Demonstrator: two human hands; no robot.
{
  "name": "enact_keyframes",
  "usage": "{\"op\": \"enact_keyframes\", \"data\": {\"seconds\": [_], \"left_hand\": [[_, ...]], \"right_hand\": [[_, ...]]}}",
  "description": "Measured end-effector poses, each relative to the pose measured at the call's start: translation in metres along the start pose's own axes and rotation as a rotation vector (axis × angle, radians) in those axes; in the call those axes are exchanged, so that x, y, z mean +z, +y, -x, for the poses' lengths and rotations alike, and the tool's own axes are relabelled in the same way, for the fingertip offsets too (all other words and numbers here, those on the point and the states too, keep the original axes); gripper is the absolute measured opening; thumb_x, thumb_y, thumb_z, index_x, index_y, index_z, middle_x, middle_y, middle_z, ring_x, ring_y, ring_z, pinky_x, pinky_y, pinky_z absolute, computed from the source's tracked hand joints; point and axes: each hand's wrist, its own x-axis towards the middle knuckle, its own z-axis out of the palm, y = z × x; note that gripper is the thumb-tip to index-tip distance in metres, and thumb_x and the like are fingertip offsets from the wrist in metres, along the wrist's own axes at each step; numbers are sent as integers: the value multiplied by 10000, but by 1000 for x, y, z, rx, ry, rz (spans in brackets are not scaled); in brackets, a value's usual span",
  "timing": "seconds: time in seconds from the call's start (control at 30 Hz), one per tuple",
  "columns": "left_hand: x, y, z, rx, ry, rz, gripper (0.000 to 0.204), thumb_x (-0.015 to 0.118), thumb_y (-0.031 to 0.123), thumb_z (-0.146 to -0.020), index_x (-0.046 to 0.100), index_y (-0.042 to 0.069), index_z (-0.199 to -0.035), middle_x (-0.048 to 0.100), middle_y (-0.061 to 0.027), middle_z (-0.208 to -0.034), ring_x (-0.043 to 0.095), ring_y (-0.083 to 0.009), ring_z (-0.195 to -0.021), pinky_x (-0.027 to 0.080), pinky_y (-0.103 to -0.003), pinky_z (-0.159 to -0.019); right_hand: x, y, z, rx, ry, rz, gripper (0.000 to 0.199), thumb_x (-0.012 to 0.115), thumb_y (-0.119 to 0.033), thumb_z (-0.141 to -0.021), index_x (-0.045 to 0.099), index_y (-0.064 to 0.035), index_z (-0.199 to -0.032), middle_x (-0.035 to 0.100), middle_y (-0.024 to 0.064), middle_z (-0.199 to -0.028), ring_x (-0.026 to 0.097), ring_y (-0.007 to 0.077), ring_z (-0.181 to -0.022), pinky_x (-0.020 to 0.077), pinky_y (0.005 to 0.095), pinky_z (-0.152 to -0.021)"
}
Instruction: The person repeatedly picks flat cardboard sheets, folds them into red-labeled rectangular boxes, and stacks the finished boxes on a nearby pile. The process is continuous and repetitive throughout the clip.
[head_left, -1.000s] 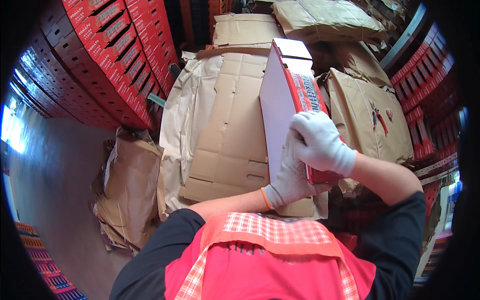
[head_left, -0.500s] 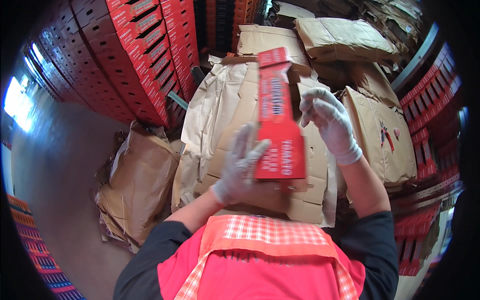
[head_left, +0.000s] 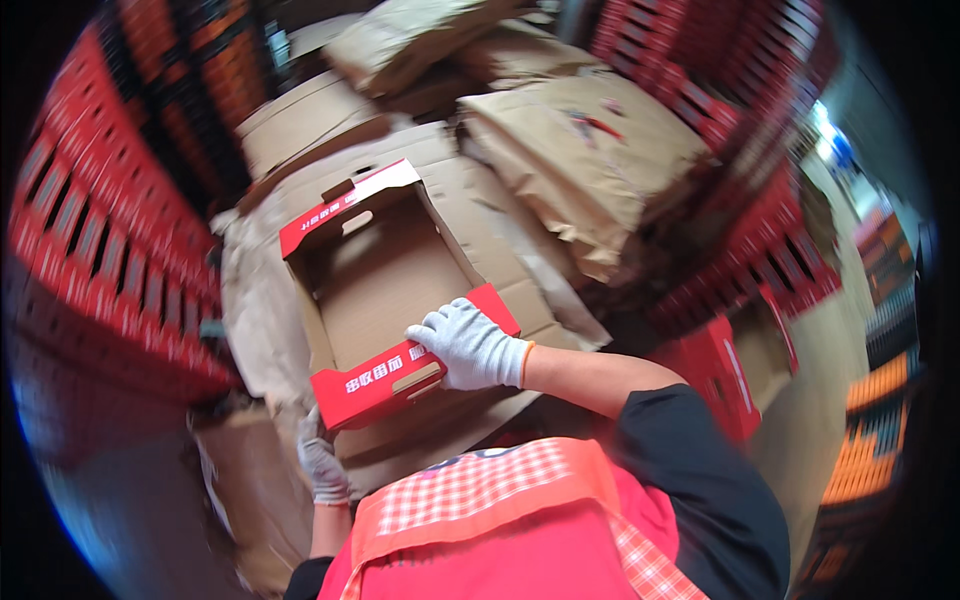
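Both gloved hands hold an open red cardboard tray box [head_left: 385,290]: right hand [head_left: 468,347] grasping its near wall from above, left hand [head_left: 322,462] gripping underneath. Flattened brown cardboard [head_left: 580,150] lies beyond.

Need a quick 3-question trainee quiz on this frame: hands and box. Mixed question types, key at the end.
1. True or false: the red cardboard box is open at the top and shows a bare brown inside.
2. Which hand rests on top of the box's near red wall? A) left hand B) right hand C) neither
3. Fill in: the left hand is at the box's lower ____ corner, below the red wall.

Key:
1. True.
2. B: the right hand, in a white glove, lies over that wall's top edge.
3. Left; it too is gloved, and flattened brown cardboard sheets lie beyond the box.
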Motion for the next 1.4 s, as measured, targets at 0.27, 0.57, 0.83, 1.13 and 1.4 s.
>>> {"op": "enact_keyframes", "data": {"seconds": [0.27, 0.57, 0.83, 1.13, 1.4], "left_hand": [[203, -77, 35, 253, -823, -518, 253, 647, 106, -939, 671, -23, -1156, 716, -139, -1091, 683, -233, -1010, 519, -356, -923], [491, -165, 188, 1067, -1901, -408, 370, 642, 203, -850, 592, 20, -1168, 618, -209, -1155, 596, -396, -1054, 497, -465, -908], [560, -277, 239, 1060, -2137, -732, 244, 612, 230, -834, 607, 42, -989, 648, -179, -946, 632, -404, -855, 524, -496, -740], [384, -262, 179, 596, -2245, -560, 345, 627, 205, -876, 641, 14, -1164, 650, -216, -1145, 630, -381, -1011, 518, -456, -856], [177, -141, 9, 1051, -481, -1311, 786, 698, 141, -812, 358, 89, -1519, 332, -230, -1562, 306, -390, -1456, 182, -546, -1197]], "right_hand": [[-153, 0, 213, 551, 365, 174, 810, 871, -405, -612, 544, -39, -1255, 635, 144, -1029, 631, 322, -951, 462, 429, -829], [-200, -2, 437, 1247, 359, 301, 889, 887, -433, -616, 514, -3, -1300, 639, 180, -1099, 629, 345, -1029, 498, 441, -891], [-185, 76, 546, 1529, 272, 201, 875, 873, -478, -625, 537, -27, -1295, 648, 206, -1142, 633, 367, -1065, 503, 448, -918], [-115, 100, 542, 1529, 176, 334, 974, 837, -480, -673, 415, -56, -1442, 560, 153, -1335, 546, 312, -1226, 392, 463, -1038], [-59, 80, 353, 728, 173, -559, 345, 730, -263, -838, 637, -58, -1100, 671, 158, -1017, 648, 334, -981, 506, 447, -879]]}}
